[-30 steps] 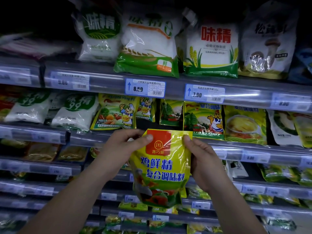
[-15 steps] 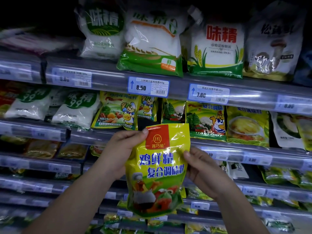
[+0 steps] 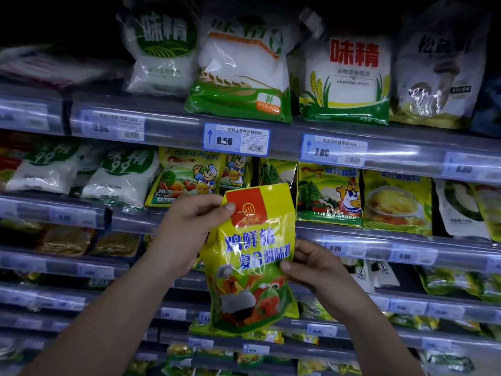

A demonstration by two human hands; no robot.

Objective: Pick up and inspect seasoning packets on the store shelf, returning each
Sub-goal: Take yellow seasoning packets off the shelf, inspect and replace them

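Note:
I hold a yellow seasoning packet (image 3: 252, 256) with a red square at its top and blue lettering, upright in front of the shelves. My left hand (image 3: 189, 226) pinches its upper left corner, thumb on the red square. Lower down, my right hand (image 3: 311, 264) grips the packet's right edge, its thumb on the front at mid height. The packet's top reaches the gap on the second shelf (image 3: 379, 237) between other yellow packets.
Large white and green bags (image 3: 238, 77) stand on the top shelf above price tags (image 3: 235, 139). Yellow seasoning packets (image 3: 328, 194) and white bags (image 3: 119, 177) fill the second shelf. Lower shelves hold more small packets.
The packet has risen and tilted slightly. My right hand slid down from its top right corner to the middle of its right edge. My left hand kept its pinch on the top.

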